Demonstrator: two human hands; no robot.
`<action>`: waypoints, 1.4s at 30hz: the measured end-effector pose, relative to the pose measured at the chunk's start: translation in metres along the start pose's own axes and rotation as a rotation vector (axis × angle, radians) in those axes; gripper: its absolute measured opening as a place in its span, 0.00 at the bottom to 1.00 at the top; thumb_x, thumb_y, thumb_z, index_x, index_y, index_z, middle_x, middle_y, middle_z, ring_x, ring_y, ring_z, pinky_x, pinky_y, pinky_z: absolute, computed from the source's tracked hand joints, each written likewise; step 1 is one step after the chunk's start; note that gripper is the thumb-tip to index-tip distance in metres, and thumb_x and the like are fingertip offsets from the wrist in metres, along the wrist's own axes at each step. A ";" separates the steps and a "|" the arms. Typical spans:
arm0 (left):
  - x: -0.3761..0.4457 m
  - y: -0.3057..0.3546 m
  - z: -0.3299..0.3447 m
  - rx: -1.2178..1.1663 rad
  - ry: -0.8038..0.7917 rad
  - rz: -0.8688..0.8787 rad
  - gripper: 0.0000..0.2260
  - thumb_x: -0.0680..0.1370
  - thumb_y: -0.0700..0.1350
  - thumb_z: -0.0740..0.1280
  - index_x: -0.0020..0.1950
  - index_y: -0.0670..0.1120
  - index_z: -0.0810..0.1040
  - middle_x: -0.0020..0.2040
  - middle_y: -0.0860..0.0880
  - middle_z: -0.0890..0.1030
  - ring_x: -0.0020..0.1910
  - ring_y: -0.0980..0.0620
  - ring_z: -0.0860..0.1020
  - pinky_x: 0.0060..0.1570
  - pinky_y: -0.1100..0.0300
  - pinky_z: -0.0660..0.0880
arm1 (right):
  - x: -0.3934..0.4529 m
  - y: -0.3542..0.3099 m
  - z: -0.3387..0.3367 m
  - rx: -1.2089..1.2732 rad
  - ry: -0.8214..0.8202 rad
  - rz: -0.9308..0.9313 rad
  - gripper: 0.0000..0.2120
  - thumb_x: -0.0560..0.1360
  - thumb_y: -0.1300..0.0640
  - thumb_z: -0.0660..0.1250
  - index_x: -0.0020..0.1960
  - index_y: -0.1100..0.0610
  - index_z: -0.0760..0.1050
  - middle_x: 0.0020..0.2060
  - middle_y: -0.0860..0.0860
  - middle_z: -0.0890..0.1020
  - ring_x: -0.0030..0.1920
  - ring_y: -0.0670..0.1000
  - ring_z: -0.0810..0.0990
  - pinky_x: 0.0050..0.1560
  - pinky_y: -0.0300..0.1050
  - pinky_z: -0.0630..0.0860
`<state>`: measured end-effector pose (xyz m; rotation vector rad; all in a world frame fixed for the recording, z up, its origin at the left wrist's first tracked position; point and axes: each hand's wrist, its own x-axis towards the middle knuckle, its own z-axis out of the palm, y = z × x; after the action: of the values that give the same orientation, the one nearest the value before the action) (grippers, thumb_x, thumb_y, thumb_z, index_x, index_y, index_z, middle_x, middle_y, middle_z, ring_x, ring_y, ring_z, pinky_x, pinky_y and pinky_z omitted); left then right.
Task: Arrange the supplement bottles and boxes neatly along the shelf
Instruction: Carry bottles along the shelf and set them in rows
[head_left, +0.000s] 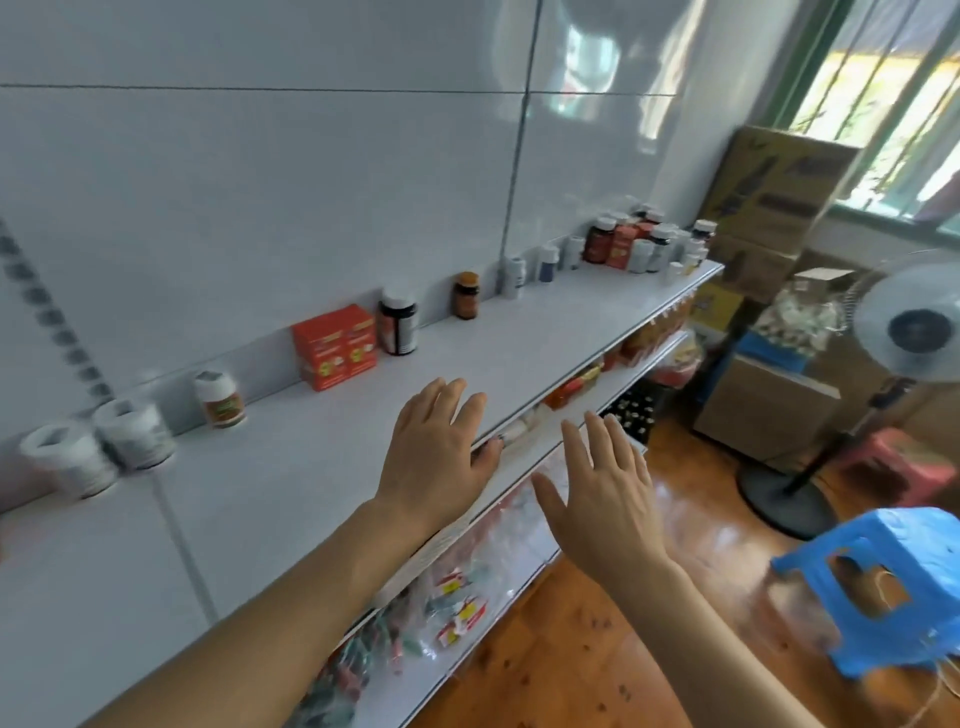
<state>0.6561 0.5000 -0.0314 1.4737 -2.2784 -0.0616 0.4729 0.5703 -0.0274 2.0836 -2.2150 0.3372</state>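
Both hands are hovering empty, fingers spread: the left hand over the shelf edge, the right hand just off it. The supplement bottles are crowding the far end (boxes too), so reaching there next, lifting one upright item per grip, seems wisest.

Shelf front strip bare; bottles, boxes line back wall; dense cluster far right.

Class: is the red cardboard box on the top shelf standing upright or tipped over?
Upright: the red cardboard box stands on its base against the back wall.
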 end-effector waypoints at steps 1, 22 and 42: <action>0.020 0.007 0.007 -0.008 -0.006 0.007 0.26 0.81 0.59 0.55 0.77 0.49 0.63 0.78 0.45 0.62 0.78 0.44 0.56 0.76 0.49 0.54 | 0.012 0.014 -0.001 -0.013 0.004 0.017 0.34 0.80 0.36 0.50 0.80 0.54 0.52 0.79 0.55 0.53 0.79 0.57 0.47 0.77 0.53 0.44; 0.344 0.190 0.157 -0.047 -0.041 0.077 0.26 0.81 0.59 0.56 0.76 0.48 0.64 0.76 0.46 0.65 0.75 0.47 0.60 0.75 0.51 0.58 | 0.250 0.312 0.004 -0.011 0.071 0.112 0.34 0.80 0.37 0.51 0.79 0.54 0.53 0.79 0.55 0.54 0.79 0.57 0.47 0.78 0.54 0.48; 0.617 0.219 0.293 -0.044 -0.044 -0.126 0.27 0.81 0.57 0.58 0.77 0.47 0.62 0.75 0.45 0.65 0.73 0.46 0.63 0.71 0.51 0.61 | 0.535 0.488 0.065 0.014 -0.086 -0.102 0.31 0.82 0.41 0.53 0.80 0.52 0.50 0.79 0.53 0.55 0.79 0.56 0.47 0.78 0.54 0.53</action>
<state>0.1446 -0.0022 -0.0403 1.6068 -2.2014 -0.1814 -0.0443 0.0584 -0.0291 2.2493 -2.1469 0.2602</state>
